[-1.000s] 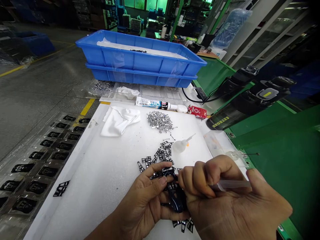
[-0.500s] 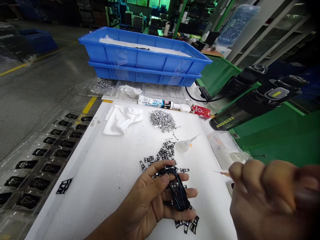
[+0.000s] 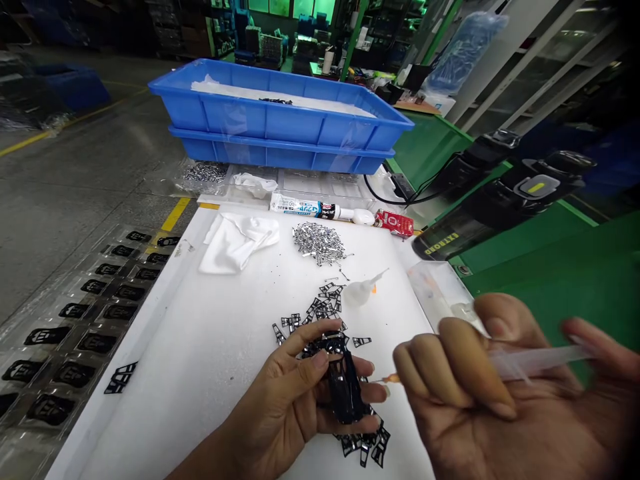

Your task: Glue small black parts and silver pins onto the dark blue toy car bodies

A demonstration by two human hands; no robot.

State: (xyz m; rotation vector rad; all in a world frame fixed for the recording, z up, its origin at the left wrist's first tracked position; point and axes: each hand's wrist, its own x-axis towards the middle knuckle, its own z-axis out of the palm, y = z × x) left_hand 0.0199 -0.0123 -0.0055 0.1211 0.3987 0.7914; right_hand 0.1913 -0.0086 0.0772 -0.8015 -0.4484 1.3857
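a factory workshop - a concrete floor (image 3: 85, 180) painted with yellow lines (image 3: 175, 215), two stacked blue crates (image 3: 280, 120) beside a green bench (image 3: 430, 150), and tall racks of stock (image 3: 265, 33) at the back. on a white work board (image 3: 165, 373) lie loose black parts (image 3: 325, 303), with more in a clear tray (image 3: 85, 340) alongside - small-part assembly work.
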